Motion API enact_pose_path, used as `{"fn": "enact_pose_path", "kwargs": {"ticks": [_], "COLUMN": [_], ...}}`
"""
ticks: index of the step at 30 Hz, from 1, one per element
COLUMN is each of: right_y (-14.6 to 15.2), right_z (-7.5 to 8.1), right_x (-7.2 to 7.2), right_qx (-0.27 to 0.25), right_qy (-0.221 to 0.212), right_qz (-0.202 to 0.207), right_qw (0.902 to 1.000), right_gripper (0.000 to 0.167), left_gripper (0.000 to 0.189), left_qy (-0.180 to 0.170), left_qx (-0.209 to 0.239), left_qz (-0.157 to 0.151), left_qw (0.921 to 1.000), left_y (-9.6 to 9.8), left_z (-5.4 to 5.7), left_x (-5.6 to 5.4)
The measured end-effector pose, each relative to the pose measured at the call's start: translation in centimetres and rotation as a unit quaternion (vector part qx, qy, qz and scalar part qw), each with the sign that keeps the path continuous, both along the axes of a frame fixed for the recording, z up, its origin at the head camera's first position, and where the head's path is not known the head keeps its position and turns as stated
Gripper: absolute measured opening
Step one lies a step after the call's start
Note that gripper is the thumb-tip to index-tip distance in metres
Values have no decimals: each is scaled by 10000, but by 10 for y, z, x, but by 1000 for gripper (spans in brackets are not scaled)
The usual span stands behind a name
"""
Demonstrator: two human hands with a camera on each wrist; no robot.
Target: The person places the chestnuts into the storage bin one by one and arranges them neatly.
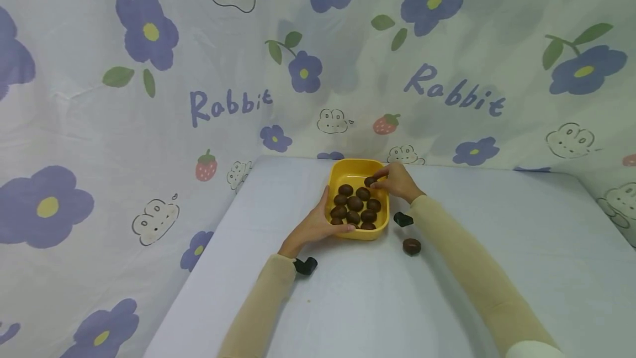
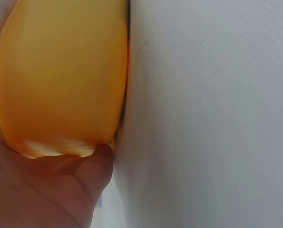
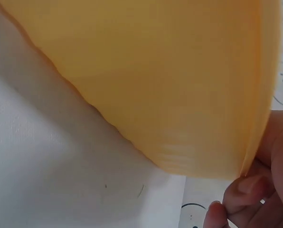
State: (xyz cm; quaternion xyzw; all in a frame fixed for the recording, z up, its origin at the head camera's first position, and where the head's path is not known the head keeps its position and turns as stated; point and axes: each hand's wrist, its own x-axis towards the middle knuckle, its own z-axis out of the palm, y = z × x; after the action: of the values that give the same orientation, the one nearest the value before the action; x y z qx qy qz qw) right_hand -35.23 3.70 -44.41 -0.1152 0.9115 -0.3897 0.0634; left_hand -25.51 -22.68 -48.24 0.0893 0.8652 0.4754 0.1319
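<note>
A yellow plastic tray [image 1: 381,231] stands on the white table with many brown chestnuts [image 1: 355,204] in it. My left hand [image 1: 316,225] grips its near left corner, one digit along the front wall and the others by the left side. In the left wrist view that hand [image 2: 42,190] presses against the tray's wall [image 2: 61,71]. Over the tray's far right part, my right hand [image 1: 399,181] pinches a chestnut [image 1: 370,182] between thumb and fingers. The right wrist view shows the tray's outer wall [image 3: 170,85], with the right hand's curled fingers [image 3: 250,190] beside the rim; the pinched chestnut is hidden there.
One loose chestnut [image 1: 411,246] lies on the table [image 1: 348,303], right of the tray's near corner. A white cloth [image 1: 348,98] printed with flowers and rabbits hangs behind and left of the table.
</note>
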Motion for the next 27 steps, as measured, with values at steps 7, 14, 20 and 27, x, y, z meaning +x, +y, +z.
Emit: {"fn": "enact_pose_path", "kwargs": {"ticks": [7,14,20,27], "right_y": [-5,-8,-11,-15], "right_z": [-1,-1,-3,-2], "right_x": [-3,-3,-4,-5], "right_qx": [465,665,788,812], "right_qy": [234,285,253,-46], "right_qz": [-21,-100,-48,-16], "right_qw": [9986,9973,9966,9967], "right_gripper": [35,35,34,31], "left_gripper": [139,144,143,137], "left_qy": [-3,-32,-6,-18], "left_qx": [-48,-80,-113,-63], "left_qz": [8,-12,-4,18], "left_qw": [10000,10000,9999,10000], "left_y": [1,1,2,2], "left_z": [1,2,3,1], "left_x": [0,1,1,1]}}
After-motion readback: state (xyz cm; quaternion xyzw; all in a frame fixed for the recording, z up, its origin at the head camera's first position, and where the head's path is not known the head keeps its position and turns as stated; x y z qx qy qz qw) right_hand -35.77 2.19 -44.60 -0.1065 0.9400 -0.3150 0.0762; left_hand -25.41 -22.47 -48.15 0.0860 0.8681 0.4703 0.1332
